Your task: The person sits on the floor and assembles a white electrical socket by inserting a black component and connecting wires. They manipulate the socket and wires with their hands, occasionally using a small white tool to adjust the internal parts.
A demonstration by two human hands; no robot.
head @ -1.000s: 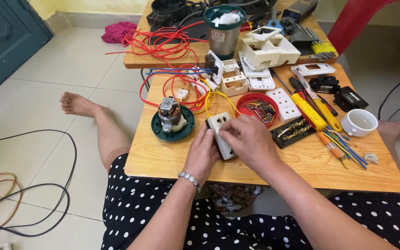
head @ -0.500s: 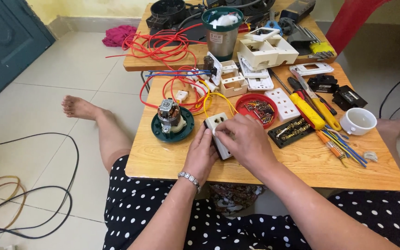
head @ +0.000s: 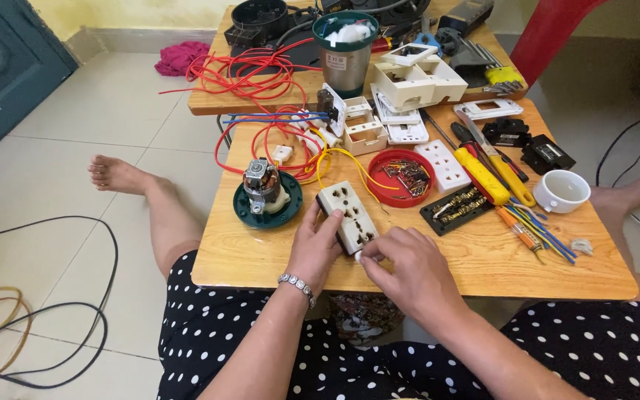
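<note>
Left hand (head: 318,248) grips cream socket block (head: 347,216) by near-left edge, on wooden table (head: 275,259); right hand (head: 407,268) pinches at block's near end, fingertips closed; green-based motor (head: 265,191) left of block; red lid of screws (head: 406,176) beyond; white cup (head: 561,190) far right.

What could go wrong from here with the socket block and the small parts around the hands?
The socket block lies near the table's front edge; the left hand steadies it while the right hand pinches something tiny beside it, which might fall to the floor. The yellow wires trailing behind could snag and tug the red lid of screws.
</note>
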